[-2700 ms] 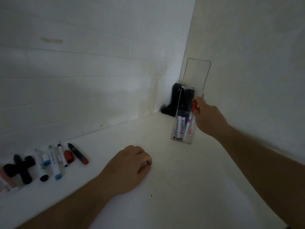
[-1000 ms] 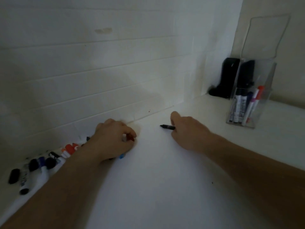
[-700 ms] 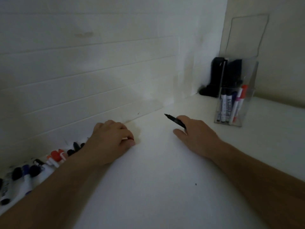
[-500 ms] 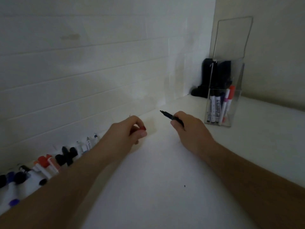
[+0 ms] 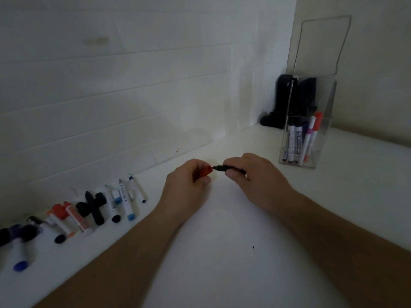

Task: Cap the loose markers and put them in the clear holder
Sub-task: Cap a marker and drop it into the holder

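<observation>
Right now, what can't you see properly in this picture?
Head view only:
- Black marker: the right hand covers most of its barrel.
- Red cap: its rear is hidden in the left hand.
- Loose markers at the left edge: blurred, partly cut off.
- Labels inside the clear holder: too small.

A dim room corner is shown. The wall (image 5: 133, 85) from nine to twelve o'clock is covered in white rectangular tiles laid in horizontal courses. It is met near one o'clock by a plain cream wall (image 5: 378, 63). A white counter (image 5: 222, 252) is spread below, brightest at the centre. A faint smudge is seen at eleven o'clock.
</observation>
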The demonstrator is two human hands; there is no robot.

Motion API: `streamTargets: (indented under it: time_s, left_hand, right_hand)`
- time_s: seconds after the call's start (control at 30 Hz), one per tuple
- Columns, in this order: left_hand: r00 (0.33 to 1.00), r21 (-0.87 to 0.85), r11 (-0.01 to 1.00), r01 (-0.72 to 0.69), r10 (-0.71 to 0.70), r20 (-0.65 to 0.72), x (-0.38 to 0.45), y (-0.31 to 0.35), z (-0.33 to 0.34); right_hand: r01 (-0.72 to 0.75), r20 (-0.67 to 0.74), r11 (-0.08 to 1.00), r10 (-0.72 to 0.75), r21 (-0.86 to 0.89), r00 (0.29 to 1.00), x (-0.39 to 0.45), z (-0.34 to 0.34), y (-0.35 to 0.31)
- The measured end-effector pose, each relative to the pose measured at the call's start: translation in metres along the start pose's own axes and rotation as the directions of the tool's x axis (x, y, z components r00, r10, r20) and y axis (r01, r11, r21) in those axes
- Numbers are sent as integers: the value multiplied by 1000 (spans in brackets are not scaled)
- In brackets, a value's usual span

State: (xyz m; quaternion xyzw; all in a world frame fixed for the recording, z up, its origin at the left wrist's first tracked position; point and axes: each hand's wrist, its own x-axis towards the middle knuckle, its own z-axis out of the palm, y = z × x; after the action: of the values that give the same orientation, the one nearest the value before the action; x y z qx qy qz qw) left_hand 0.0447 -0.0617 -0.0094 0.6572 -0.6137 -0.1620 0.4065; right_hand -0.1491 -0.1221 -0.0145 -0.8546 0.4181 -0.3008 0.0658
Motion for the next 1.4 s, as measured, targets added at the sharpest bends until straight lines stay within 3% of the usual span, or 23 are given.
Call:
streamTargets:
  time_s: [0.27, 0.47, 0.57, 0.73, 0.83, 1.13, 1.23, 1.33, 1.4]
  left_hand:
    - [996, 110, 990, -91, 92, -5, -2, 5, 2]
    - [979, 218, 955, -202, 194, 59, -1, 3, 6]
    - [961, 152, 953, -263, 244, 130, -3, 2, 8]
    - [976, -5, 981, -193, 193, 104, -9, 4, 5]
    - [975, 12, 978, -208, 206, 88, -10, 8, 4]
    - [967, 39, 967, -252, 250, 56, -9, 7, 6]
    - [956, 16, 958, -287, 286, 65, -10, 5, 10]
    - [965, -37, 966, -256, 258, 48, -9, 0, 11]
    - [961, 26, 962, -273, 272, 59, -8, -3, 13]
  right_hand:
    - [38, 21, 981, -34, -192, 999, -3, -5, 0]
    - [81, 20, 984, -78, -157, 997, -4, -4, -5]
    - [107, 15, 990, -106, -97, 994, -3, -4, -8]
    - [151, 9, 983, -151, -103, 988, -2, -5, -10]
    - [170, -6, 977, -173, -126, 985, -3, -4, -14]
    - [162, 30, 986, -163, 40, 986, -2, -7, -18]
    - [156, 45, 983, -152, -97, 987, -4, -11, -13]
    - [50, -154, 959, -96, -278, 983, 1, -33, -7]
    - [-74, -353, 992, 33, -103, 935, 9, -64, -5]
